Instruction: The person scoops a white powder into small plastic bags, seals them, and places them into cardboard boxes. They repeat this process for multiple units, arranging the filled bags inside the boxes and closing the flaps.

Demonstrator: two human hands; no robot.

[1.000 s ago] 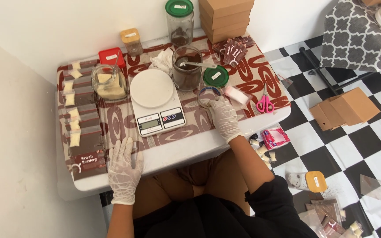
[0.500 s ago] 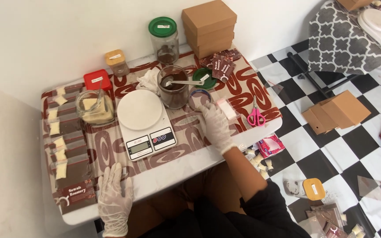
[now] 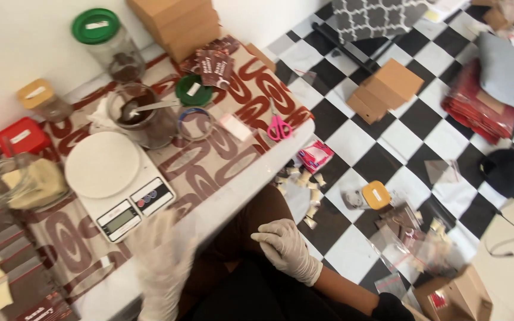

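Note:
My left hand wears a white glove and is blurred in motion over the table's front edge, fingers spread, holding nothing; the white kitchen scale lies just behind it. My right hand, also gloved, rests on my thigh below the table edge with its fingers curled in and nothing in them. Behind the scale stand a glass jar of brown powder with a spoon, a small open jar and a green lid.
The table also carries pink scissors, a green-lidded jar, stacked cardboard boxes, a red-lidded container and a jar of pale pieces. Flat cardboard boxes, a yellow-lidded jar and scattered packets lie on the checkered floor.
My right hand has left the small open jar and dropped to my thigh. My left hand has lifted off the table's left side and swung right. The view has turned rightward.

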